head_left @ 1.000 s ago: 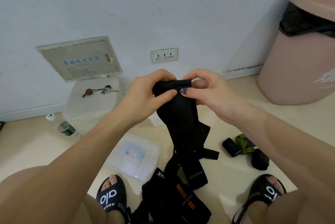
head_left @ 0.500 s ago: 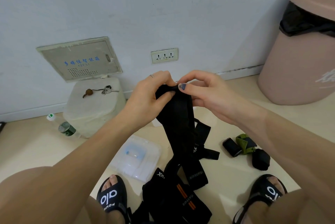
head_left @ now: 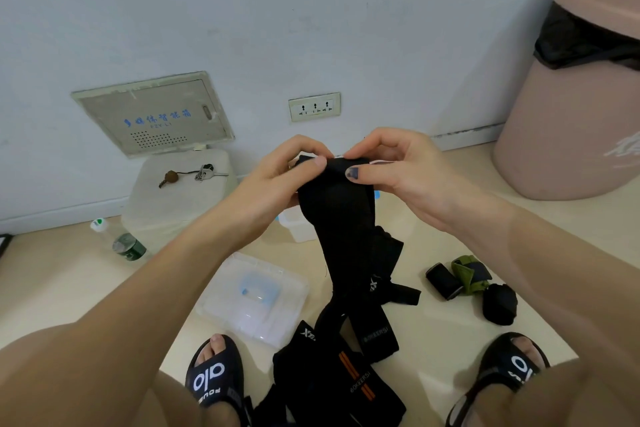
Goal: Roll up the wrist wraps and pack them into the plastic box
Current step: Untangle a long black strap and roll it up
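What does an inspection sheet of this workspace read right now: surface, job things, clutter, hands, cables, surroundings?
Surface: beige floor, person seated with sandalled feet on it.
Job's things: black wrist wrap held up by its top end, the rest hanging to the floor; more black wraps heaped between the feet; rolled wraps, black and green, on the floor at right; clear plastic box on the floor at left.
Clutter: water bottle lying by a white container with keys on top.
Hands: left hand and right hand both pinch the wrap's top end.
Cables: nothing seen.
Surroundings: wall socket, wall panel, pink bin with black liner.
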{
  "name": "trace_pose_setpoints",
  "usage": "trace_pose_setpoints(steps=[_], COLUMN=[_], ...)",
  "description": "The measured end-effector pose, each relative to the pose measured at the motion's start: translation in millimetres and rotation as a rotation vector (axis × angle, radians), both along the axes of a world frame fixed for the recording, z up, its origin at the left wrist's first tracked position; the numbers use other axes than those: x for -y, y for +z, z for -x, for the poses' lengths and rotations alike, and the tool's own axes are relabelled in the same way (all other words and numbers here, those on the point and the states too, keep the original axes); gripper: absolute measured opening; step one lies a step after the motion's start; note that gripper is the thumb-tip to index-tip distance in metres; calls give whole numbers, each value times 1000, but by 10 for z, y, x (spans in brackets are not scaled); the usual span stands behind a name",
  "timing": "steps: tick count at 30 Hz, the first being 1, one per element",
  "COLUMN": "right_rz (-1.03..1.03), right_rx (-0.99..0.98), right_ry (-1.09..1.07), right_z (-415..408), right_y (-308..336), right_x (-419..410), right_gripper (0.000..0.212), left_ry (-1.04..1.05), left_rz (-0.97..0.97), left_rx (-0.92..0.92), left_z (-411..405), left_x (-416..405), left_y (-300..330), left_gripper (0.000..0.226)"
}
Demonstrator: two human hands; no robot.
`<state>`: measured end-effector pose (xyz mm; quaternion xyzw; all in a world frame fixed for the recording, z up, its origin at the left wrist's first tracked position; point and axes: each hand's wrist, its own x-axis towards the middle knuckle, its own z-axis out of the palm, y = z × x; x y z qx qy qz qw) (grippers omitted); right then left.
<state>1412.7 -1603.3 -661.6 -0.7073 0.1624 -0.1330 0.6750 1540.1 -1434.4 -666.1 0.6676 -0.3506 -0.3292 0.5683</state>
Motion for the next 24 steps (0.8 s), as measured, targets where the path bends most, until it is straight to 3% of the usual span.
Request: trace_pose_setpoints(steps=[7, 10, 15, 18, 24], right_rz=[-163, -210, 48, 53, 52], right_rx=[-53, -83, -64, -33, 60], right_ry=[-3, 55, 86, 70, 22], right_z=[-2, -1, 1, 7, -10], right_y=[4, -18, -46, -21, -42], right_x=[20, -3, -1, 18, 18], right_gripper=[33, 27, 15, 15, 19], left_ry=[34, 61, 75, 101, 90], left_rz=[39, 61, 73, 75, -37], left_rx=[68, 103, 136, 104, 151], left_z=[-20, 8, 46, 34, 48], left_x=[-25, -20, 3, 25, 60], left_y=[8, 1, -27, -39, -66], left_gripper=[14, 16, 24, 29, 17])
